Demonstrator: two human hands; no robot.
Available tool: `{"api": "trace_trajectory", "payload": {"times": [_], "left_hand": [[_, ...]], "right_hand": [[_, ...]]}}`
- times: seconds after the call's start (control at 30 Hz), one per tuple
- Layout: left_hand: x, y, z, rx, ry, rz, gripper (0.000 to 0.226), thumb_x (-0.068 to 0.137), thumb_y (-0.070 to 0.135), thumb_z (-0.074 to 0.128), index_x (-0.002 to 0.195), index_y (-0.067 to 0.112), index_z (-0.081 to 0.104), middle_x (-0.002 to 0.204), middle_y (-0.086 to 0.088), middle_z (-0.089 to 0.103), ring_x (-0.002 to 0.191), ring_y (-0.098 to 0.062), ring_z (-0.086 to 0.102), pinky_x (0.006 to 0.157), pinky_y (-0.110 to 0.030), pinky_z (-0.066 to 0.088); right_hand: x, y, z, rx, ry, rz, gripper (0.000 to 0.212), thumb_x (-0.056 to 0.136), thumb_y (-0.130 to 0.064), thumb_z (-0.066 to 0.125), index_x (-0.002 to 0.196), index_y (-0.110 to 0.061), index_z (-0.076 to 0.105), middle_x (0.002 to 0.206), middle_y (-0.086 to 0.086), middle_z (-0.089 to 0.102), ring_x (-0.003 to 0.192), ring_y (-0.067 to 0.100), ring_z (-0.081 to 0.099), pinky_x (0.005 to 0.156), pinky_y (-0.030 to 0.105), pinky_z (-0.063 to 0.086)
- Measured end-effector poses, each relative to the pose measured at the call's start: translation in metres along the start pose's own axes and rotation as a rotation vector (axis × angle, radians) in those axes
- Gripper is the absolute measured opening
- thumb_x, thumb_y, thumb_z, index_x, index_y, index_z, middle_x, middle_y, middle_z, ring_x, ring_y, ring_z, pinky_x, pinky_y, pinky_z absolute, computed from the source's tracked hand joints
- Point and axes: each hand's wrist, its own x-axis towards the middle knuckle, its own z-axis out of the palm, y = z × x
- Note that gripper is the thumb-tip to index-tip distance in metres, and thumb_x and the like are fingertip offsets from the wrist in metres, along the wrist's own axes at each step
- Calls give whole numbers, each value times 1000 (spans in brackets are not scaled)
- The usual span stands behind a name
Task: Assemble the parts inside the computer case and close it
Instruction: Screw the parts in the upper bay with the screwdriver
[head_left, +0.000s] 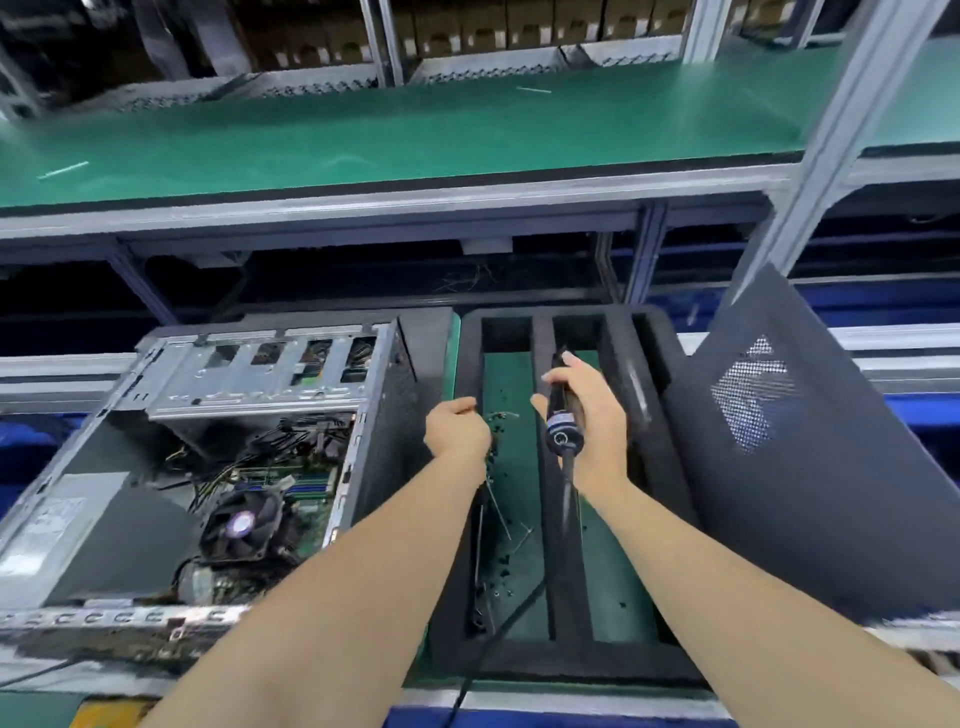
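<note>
Computer case (218, 415) lies on its side at the left of the bench, its open side facing up and its side panel off. Inside it, a grey power supply (78, 519) fills the near-left corner. A black CPU fan (241, 525) sits on the green board to its right, with loose wires tangled above it. A metal drive cage (260, 374) spans the far end.

Just right of the case, a black foam tray (566, 654) holds 2 long green-floored compartments. Small dark screws (503, 558) are scattered in the left one. The left hand (457, 426) hangs over that compartment with its fingers curled inward; whether they pinch a screw cannot be told.

The right hand (592, 415) is wrapped round a black electric screwdriver (563, 431), held above the divider between the 2 compartments with its tip pointing away from the person. Its cable (467, 686) trails back over the tray's near edge.

At the far right, the dark side panel (805, 467), with a mesh vent, leans tilted beside the tray. A green-topped shelf (415, 135) runs across behind everything.
</note>
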Motion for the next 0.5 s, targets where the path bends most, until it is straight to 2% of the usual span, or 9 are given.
{"api": "trace_trajectory", "payload": {"times": [0.07, 0.1, 0.17, 0.2, 0.27, 0.33, 0.43, 0.5], "left_hand": [[4, -21, -4, 233, 59, 133, 39, 93, -6, 48, 110, 13, 77, 115, -8, 71, 94, -21, 64, 83, -23, 51], [8, -29, -1, 325, 46, 199, 39, 93, -7, 47, 109, 12, 77, 115, -7, 70, 91, -17, 64, 80, -16, 49], [18, -40, 2, 486, 10, 302, 31, 95, -4, 53, 108, 11, 76, 116, -6, 68, 80, -5, 57, 69, 0, 39], [24, -44, 4, 560, -9, 369, 27, 96, -2, 56, 109, 11, 76, 119, -4, 65, 86, -4, 56, 73, 1, 37], [35, -51, 12, 726, -40, 509, 25, 96, 2, 60, 113, 9, 76, 129, -3, 59, 115, -13, 52, 95, -8, 33], [47, -56, 20, 877, -62, 632, 25, 96, 5, 60, 116, 10, 76, 142, -4, 54, 135, -20, 41, 111, -21, 28], [72, -58, 35, 1065, -78, 733, 27, 96, 8, 60, 117, 15, 76, 162, -5, 34, 152, -25, 21, 122, -31, 14], [88, -56, 47, 1191, -83, 798, 21, 95, 10, 61, 106, 18, 77, 168, -5, 17, 156, -26, 6, 125, -35, 9]], "right_hand": [[-10, 5, 4, 66, 6, 88, 24, 88, -25, 75, 111, -19, 77, 141, -8, 63, 103, 19, 73, 88, 35, 60], [-11, 12, 7, 91, -9, 168, 25, 86, -33, 75, 111, -29, 77, 139, -13, 63, 107, 25, 72, 84, 40, 62], [-10, 26, 16, 232, -42, 318, 31, 85, -45, 73, 115, -48, 71, 142, -17, 59, 122, 25, 67, 92, 51, 60], [-7, 33, 20, 233, -35, 379, 37, 82, -50, 74, 119, -55, 67, 140, -17, 59, 121, 22, 67, 93, 53, 60], [-3, 43, 25, 289, -25, 498, 56, 76, -57, 78, 127, -65, 58, 130, -21, 65, 109, 16, 72, 86, 47, 62], [4, 54, 32, 285, 5, 548, 60, 73, -62, 77, 128, -69, 53, 121, -29, 67, 102, 12, 74, 91, 49, 60], [16, 63, 37, 301, 20, 575, 59, 75, -63, 76, 127, -71, 51, 112, -41, 65, 98, 3, 73, 98, 52, 57], [22, 70, 39, 312, 9, 575, 58, 76, -61, 76, 127, -70, 50, 112, -40, 65, 99, 4, 73, 100, 52, 56]]}}
